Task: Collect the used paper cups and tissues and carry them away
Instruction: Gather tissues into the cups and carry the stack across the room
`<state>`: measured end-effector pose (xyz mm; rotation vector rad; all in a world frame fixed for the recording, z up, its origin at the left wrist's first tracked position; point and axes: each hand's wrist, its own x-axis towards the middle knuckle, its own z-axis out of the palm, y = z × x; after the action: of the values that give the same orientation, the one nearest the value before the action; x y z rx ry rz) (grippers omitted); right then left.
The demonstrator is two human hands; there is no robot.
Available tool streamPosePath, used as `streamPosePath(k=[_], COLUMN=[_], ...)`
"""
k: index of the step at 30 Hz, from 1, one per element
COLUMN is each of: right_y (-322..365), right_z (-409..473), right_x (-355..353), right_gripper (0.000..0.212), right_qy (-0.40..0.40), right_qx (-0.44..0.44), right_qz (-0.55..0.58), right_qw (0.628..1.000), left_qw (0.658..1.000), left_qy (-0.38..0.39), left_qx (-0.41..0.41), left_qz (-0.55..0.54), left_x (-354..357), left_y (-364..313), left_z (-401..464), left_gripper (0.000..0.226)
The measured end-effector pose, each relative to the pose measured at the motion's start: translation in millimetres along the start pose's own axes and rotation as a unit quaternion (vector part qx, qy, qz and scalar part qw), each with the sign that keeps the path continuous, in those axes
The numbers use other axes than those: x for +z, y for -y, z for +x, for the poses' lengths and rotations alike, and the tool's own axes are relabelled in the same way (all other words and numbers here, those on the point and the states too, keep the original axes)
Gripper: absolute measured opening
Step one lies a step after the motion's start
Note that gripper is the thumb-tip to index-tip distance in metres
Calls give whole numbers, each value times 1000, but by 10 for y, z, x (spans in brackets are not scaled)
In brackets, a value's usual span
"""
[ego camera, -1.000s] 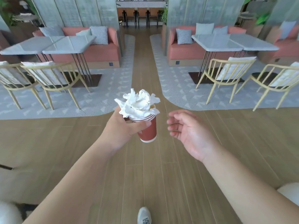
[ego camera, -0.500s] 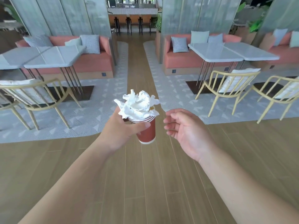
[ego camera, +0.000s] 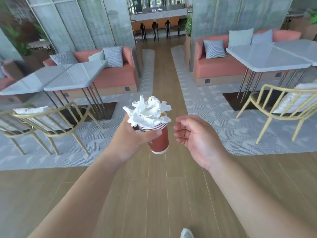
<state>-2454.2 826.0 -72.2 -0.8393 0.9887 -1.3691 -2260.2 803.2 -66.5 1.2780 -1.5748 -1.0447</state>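
Your left hand [ego camera: 132,140] is gripping the cups [ego camera: 158,140], a nested red stack with striped rims showing at the top. Your thumb is lying across the front just under those rims, and the other fingers are curling round the far side, out of sight. The stack is leaning a little, its base pointing down and to your right, hanging in the air over the floor [ego camera: 154,194]. Crumpled white tissues [ego camera: 148,111] are sitting stuffed in the top cup, spilling over its rim on every side.

Your right hand [ego camera: 197,138] is hovering just beside the cups, apart from them, holding nothing. Its fingers are loosely curled, tips pointing toward the stack.

You are standing on bare wooden planks. A wooden aisle is running straight ahead between two grey carpets [ego camera: 106,134], whose edges are flanking it on both sides. On the left carpet, two yellow chairs [ego camera: 56,121] are standing in front of grey tables [ego camera: 56,79], with a pink sofa [ego camera: 113,74] behind them. On the right, another chair [ego camera: 281,109], table [ego camera: 267,57] and sofa [ego camera: 221,66] are mirroring them. All of this furniture is sitting well apart from your hands. The toe of your shoe [ego camera: 187,234] is showing at the bottom edge.
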Motion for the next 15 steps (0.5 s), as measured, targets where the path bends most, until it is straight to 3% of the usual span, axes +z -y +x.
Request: streamPosePath(k=[15], right_y=[499], right_z=[2572], right_x=[-126], right_gripper=[23], right_qy=[34], right_qx=[3], right_qz=[7], right_qw=[999], left_qw=[1000], left_qy=[-25], left_qx=[12], left_qz=[6], left_x=[-13], left_y=[46], left_z=[2526], left_gripper=[66])
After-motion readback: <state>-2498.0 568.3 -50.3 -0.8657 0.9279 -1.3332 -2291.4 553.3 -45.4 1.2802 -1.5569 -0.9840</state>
